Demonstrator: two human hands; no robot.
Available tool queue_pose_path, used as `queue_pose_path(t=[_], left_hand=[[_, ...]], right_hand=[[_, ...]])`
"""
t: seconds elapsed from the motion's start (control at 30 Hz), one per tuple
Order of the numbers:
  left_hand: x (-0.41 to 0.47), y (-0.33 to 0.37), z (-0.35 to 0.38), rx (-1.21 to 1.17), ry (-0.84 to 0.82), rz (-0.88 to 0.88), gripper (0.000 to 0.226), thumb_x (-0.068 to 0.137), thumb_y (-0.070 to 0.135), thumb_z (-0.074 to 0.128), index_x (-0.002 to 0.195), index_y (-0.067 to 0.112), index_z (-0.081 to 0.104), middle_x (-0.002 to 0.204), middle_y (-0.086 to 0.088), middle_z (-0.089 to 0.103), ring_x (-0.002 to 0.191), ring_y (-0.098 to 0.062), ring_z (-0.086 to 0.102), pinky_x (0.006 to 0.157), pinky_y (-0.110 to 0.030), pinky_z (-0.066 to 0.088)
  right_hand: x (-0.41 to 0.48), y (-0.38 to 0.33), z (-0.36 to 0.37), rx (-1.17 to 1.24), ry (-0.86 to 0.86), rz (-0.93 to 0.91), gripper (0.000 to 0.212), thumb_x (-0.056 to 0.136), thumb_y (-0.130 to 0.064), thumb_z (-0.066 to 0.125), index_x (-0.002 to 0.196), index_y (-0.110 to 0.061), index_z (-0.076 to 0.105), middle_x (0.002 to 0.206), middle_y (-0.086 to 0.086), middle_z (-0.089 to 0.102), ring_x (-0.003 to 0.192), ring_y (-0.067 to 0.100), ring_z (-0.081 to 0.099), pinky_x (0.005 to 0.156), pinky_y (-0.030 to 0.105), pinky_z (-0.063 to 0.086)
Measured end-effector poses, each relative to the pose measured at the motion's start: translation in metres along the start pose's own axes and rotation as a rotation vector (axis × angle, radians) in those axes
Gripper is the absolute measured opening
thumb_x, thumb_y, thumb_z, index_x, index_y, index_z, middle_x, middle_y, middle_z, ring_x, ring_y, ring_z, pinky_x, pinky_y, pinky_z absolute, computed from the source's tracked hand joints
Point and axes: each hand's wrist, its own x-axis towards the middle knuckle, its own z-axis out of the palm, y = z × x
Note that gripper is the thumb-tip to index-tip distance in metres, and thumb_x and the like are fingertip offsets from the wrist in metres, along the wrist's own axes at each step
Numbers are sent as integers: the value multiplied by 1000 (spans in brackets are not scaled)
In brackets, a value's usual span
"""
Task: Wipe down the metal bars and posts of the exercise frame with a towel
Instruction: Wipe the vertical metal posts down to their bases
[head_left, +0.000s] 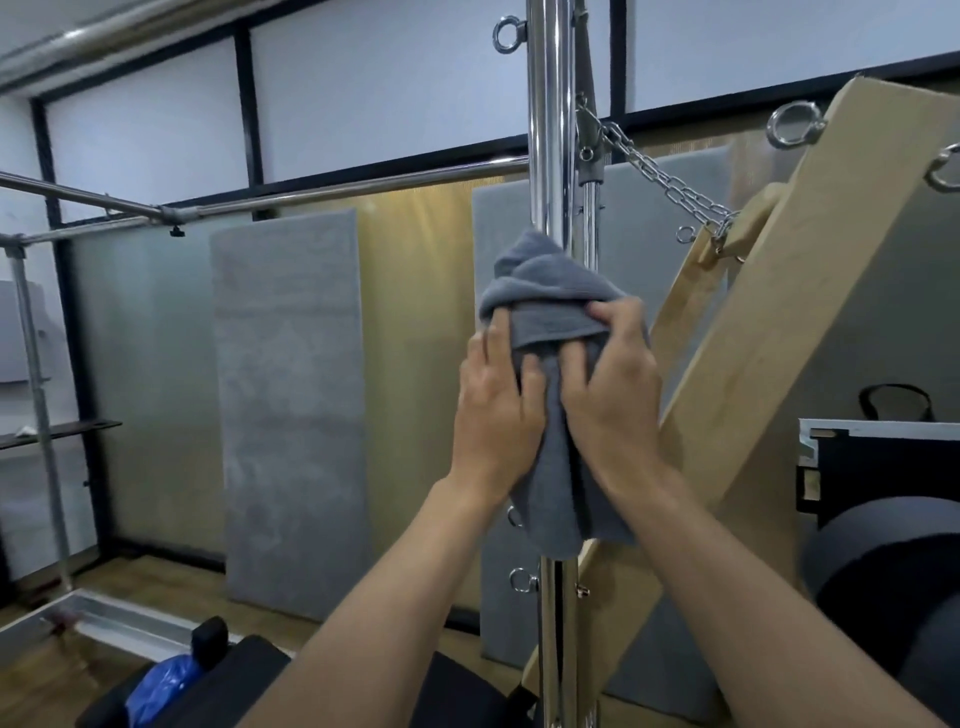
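Two bare forearms (374, 613), bare left hand (496, 410), bare right hand (613, 400), knuckles and tendons showing on the backs

This looks like a Pilates-style exercise studio. A tall chrome upright post (545, 130) carries steel eye rings (506, 34) and a steel chain (670, 183) hooked to a tilted pale wooden board (779, 312). Thin horizontal metal bars (337, 190) frame the space, with grey padded rectangular panels (291, 405) along the wall and black upholstered cushions (249, 670) below.
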Motion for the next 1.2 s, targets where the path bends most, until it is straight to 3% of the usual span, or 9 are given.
queue_pose_path(t=[0.13,0.33,0.47,0.57,0.7,0.8,0.97,1.07,1.2], left_hand=[[24,6,-3,-164,-49,-287,55,90,40,26,134,14,47,130,-12,55,120,-29,51,103,-40,39],[-2,14,-13,254,-31,103,63,94,41,37,148,10,31,148,-13,40,121,-34,49,95,-44,43],[-27,-14,-16,136,-233,-149,44,101,37,33,139,14,39,123,-18,62,106,-41,59,80,-44,46],[-16,-13,-15,100,-151,-154,33,103,30,35,112,4,53,111,-19,57,100,-38,57,83,-41,44],[-7,5,-18,86,30,81,53,94,29,46,141,7,41,142,-11,42,126,-23,46,100,-25,36],[-29,0,-14,175,-40,215,64,92,32,46,152,22,25,158,-4,25,132,-25,41,101,-30,39],[-42,-19,-7,-169,-141,-15,68,88,43,41,152,32,22,151,17,33,134,3,37,109,-25,36],[-29,-12,-8,-166,-119,-125,71,83,48,37,151,29,27,147,8,44,130,-8,45,108,-31,39],[-49,-4,-12,96,-80,154,67,89,37,48,151,27,27,152,-3,33,129,-22,42,101,-24,34]], right_hand=[[40,-8,7,-61,-159,-192,21,84,-12,56,104,-6,58,105,11,54,99,16,49,84,15,37],[-4,-4,-2,230,112,408,22,95,-13,53,114,-23,58,99,-21,63,91,-10,56,83,10,42],[-25,-22,-4,-2,-66,132,24,85,-12,63,108,-19,59,101,-7,59,93,3,53,82,13,42],[3,-18,4,-204,-181,-87,27,81,-17,67,109,-17,65,107,7,52,99,21,53,81,26,45],[6,-7,1,136,40,121,20,86,-10,62,104,-20,58,105,-3,55,101,8,55,91,20,43],[-36,-1,-4,131,40,282,21,97,-15,52,110,-32,46,101,-10,59,92,-1,57,76,8,42],[-35,-5,-9,-148,-110,-20,23,91,-11,58,114,-10,56,110,5,53,102,13,47,86,15,39],[-4,-2,-8,-252,-153,-220,24,87,-9,61,111,-8,63,115,14,54,104,28,49,90,29,40],[-37,10,-17,-54,-60,88,33,90,2,52,120,-9,59,113,7,57,105,14,53,92,7,34]])
